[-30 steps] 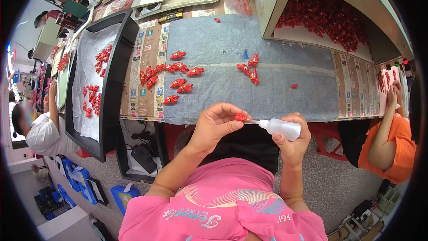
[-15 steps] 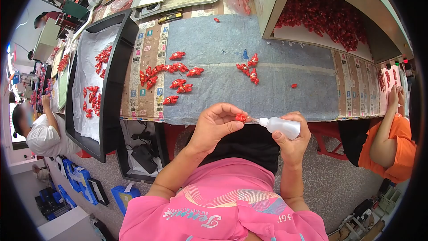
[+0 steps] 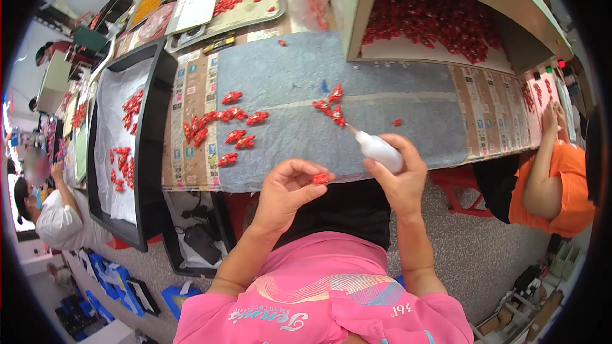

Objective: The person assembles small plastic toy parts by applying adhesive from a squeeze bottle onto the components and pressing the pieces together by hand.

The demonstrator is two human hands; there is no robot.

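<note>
Farther from the left hand than half a second ago, the white bottle [image 3: 380, 153] now points its thin tip at three clustered red pieces [image 3: 336, 111], midway between the left and right edges of the blue cloth [image 3: 287, 146]. The right hand [image 3: 406, 169] is wrapped around the bottle, tilted; whether its tip touches the lowest piece, I cannot tell. The left hand [image 3: 287, 192] pinches one red piece [image 3: 320, 179] between thumb and fingers at the cloth's near edge.

Too hard a squeeze could leak liquid, if the bottle holds any, onto the cluster or cloth. A tip lowered further might knock the three pieces apart or bend. Because the pinched piece is small and sits at the near edge, a loose grip could let it fall toward the lap. A sweeping right forearm seems less likely to disturb the loose piece [image 3: 397, 122] nearer the right edge.
</note>
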